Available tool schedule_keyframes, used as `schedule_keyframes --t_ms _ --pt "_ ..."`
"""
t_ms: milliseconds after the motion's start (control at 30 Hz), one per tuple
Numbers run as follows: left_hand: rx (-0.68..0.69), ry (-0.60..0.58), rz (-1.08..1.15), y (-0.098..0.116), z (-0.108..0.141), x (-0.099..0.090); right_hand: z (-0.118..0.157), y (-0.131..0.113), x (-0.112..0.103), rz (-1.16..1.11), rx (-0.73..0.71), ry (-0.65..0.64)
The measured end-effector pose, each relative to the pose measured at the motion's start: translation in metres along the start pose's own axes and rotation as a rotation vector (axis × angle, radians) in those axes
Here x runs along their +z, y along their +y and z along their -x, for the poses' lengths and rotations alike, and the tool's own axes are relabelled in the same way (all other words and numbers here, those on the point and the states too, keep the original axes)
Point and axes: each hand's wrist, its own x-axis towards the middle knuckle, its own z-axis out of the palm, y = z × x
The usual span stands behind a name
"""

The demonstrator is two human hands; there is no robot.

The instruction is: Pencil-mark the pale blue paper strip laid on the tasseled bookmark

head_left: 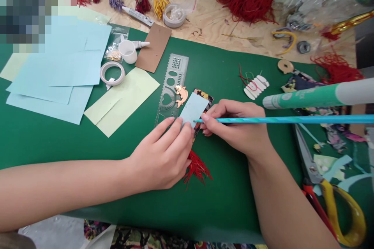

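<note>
A small light-blue paper strip [195, 105] lies over a dark floral-patterned piece [208, 96] on the green mat. My left hand [168, 149] rests on the lower end of the paper, its fingers stretched out and its thumb hidden. Pinched in my right hand [233, 124] is a turquoise pencil [277, 119], its tip at the paper's right edge. A red tassel [198, 167] spreads out below the patterned piece. Just left of the paper, a gold fish charm [181, 95] lies partly over a clear stencil ruler [172, 81].
Blue paper sheets [58, 66], a pale green card [122, 103], a tape roll [112, 74] and a brown card [154, 48] lie to the left. On the right are a green glue stick [309, 96], scissors [314, 171] and a thread card [256, 87]. Red thread [248, 4] lies at the back.
</note>
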Motion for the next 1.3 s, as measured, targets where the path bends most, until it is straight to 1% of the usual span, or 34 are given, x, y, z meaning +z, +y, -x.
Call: schedule_keyframes --t_ms 167,433,667,967,1100,1300 --pt "-0.002 -0.002 0.002 -0.0004 -0.0005 -0.0006 0.0005 0.0025 -0.0012 0.002 -0.018 0.009" --pt "-0.002 -0.013 0.005 0.0009 -0.0002 -0.0008 0.0005 0.0003 -0.0014 0.042 -0.001 0.010" --pt "0.001 -0.009 0.001 0.0002 -0.0007 -0.0007 0.0009 0.0049 -0.0014 0.008 -0.023 0.031" --pt "0.005 -0.010 -0.011 -0.0008 -0.0008 -0.0015 0.0002 -0.0011 0.0002 0.008 -0.027 -0.018" --pt "0.007 -0.007 -0.005 -0.0008 -0.0006 -0.0008 0.0001 -0.0009 -0.0001 0.021 -0.036 -0.021" --pt "0.005 -0.008 0.000 -0.0001 -0.0006 -0.0007 0.0000 -0.0015 0.0001 0.023 -0.003 -0.006"
